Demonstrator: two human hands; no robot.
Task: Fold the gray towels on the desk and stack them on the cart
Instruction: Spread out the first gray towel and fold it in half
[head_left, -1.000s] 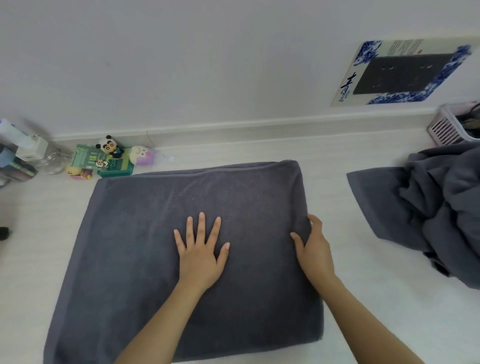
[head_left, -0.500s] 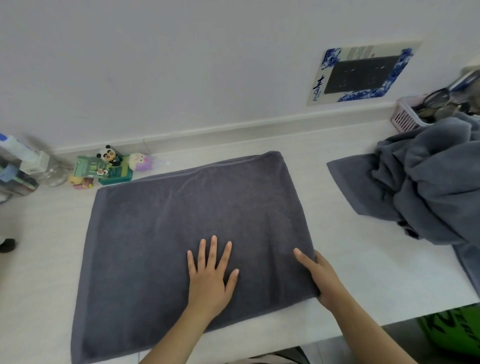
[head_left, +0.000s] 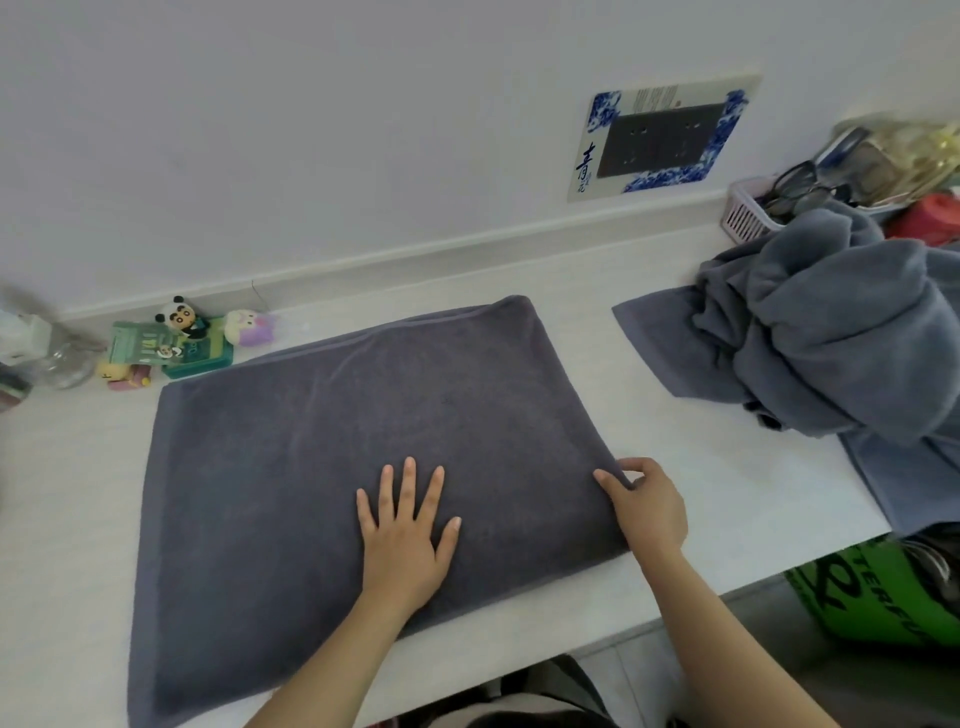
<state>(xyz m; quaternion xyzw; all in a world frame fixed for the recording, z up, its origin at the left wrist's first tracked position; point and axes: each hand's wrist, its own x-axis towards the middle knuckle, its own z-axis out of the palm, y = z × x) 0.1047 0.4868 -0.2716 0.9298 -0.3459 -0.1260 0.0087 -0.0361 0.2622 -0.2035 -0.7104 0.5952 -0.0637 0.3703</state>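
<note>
A dark gray towel, folded into a broad rectangle, lies flat on the white desk. My left hand presses flat on its near middle, fingers spread. My right hand pinches the towel's right edge near the front corner, thumb on top and fingers curled at the fold. A heap of unfolded gray towels sits at the right end of the desk. The cart is not in view.
Small toys and a green box stand at the back left, with a clear bottle beside them. A pink basket with glasses sits at the back right. A green bag is below the desk's right edge.
Both hands slid toward me along the towel. My right hand went from lying along the right edge to pinching it. The view shifted right and back, showing more of the towel heap.
</note>
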